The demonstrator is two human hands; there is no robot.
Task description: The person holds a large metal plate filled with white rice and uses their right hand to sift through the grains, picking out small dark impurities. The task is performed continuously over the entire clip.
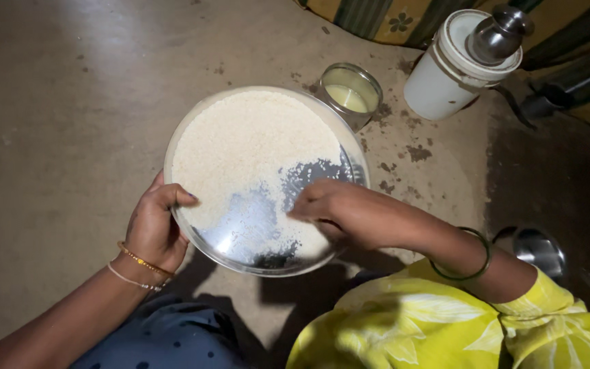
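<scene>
We see left hand [155,229] gripping rim of steel plate [203,236], thumb over edge, other fingers hidden beneath. Right hand [339,208] on plate, fingers bunched together in white rice [240,147]; fingertips hard to make out. Small steel tin [351,93] just beyond plate. White container [445,75] near, partly cut off.

- To your left of the steel plate [192,137] the floor [63,109] lies bare, so a hand can pass freely there.
- Just beyond the plate's far rim, the small steel tin [351,92] stands almost touching it and blocks that side.
- Farther right, the white container [445,75] narrows the way.
- By your right arm, a steel cup [537,249] crowds the near corner.
</scene>
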